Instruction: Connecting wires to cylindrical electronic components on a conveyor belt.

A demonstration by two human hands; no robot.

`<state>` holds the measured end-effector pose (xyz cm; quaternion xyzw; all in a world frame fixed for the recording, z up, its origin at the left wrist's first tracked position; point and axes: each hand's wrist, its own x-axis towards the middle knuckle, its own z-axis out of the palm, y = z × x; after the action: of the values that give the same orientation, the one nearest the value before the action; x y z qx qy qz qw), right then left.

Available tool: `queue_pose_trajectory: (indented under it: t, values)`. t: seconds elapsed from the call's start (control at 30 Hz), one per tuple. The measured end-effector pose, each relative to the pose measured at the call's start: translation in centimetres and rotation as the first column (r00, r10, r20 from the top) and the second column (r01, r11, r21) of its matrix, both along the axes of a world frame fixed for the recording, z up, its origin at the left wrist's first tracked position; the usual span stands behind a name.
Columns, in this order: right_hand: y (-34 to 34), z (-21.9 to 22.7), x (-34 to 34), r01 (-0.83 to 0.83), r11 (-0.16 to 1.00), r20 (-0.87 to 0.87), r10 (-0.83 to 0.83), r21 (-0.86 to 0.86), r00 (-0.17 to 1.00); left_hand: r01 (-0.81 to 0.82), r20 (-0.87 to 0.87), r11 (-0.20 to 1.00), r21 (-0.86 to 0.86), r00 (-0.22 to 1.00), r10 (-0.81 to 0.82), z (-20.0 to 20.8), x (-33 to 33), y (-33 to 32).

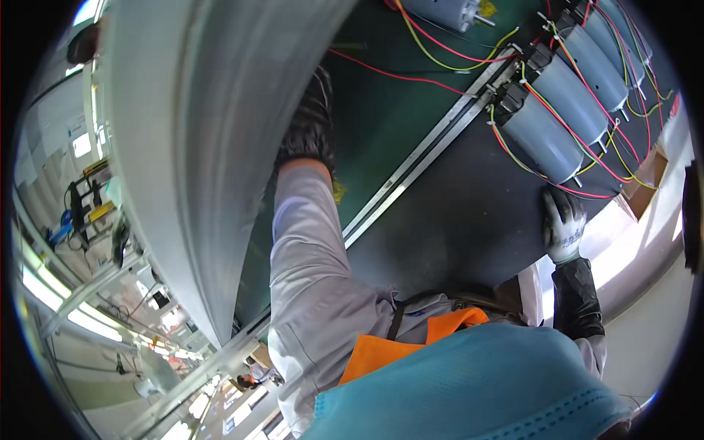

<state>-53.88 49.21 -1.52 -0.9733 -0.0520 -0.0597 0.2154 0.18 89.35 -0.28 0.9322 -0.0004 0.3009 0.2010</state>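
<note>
My left arm, in a grey sleeve, reaches forward over the green belt surface. At its end a wrinkled black covering shows on my left hand (311, 121), partly behind a large grey panel (220, 117); the fingers are hidden. My right hand (563, 226), in a white glove with dark fingers, lies at the edge of the black work surface (433, 227). Its fingers look stretched out, just below the nearest grey cylindrical motor (544, 138). That motor has red and yellow-green wires and a thin metal shaft. Nothing is visible in this hand.
More motors (584, 66) lie in a row at the upper right, wires trailing. Another motor (446, 10) lies on the green belt (381, 132) at the top. A metal rail (418, 158) divides belt and black surface. A cardboard piece (647, 182) stands at the right.
</note>
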Motion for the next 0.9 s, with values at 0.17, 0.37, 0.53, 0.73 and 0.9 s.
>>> queue_pose_trajectory:
  t: [0.17,0.37,0.53,0.73,0.9]
  values:
    - [-0.4,0.9,-1.7,0.047,0.999,-0.043,-0.048,-0.013,0.998,-0.217,-0.480,0.944,-0.249,0.874,0.074,2.4,1.1,-9.5]
    - [-0.9,-0.4,-1.5,0.064,0.997,0.042,-0.066,0.033,0.997,0.217,-0.198,0.757,-0.617,0.888,-0.416,-2.2,-12.3,-14.9]
    - [-0.3,-1.1,-0.6,0.007,0.992,0.111,-0.021,0.128,0.994,-0.510,-0.606,0.539,-0.671,0.795,-0.002,3.3,-15.7,-28.0]
    - [0.3,-1.2,-0.2,-0.042,0.995,0.158,0.027,0.090,0.987,-0.333,-0.281,-0.118,-0.935,0.903,-0.327,3.4,-13.3,-26.1]
    - [0.2,-2.8,-0.5,-0.053,0.992,0.131,0.038,0.118,0.991,-0.413,-0.245,-0.188,-0.891,0.786,-0.568,2.1,-16.9,-14.9]
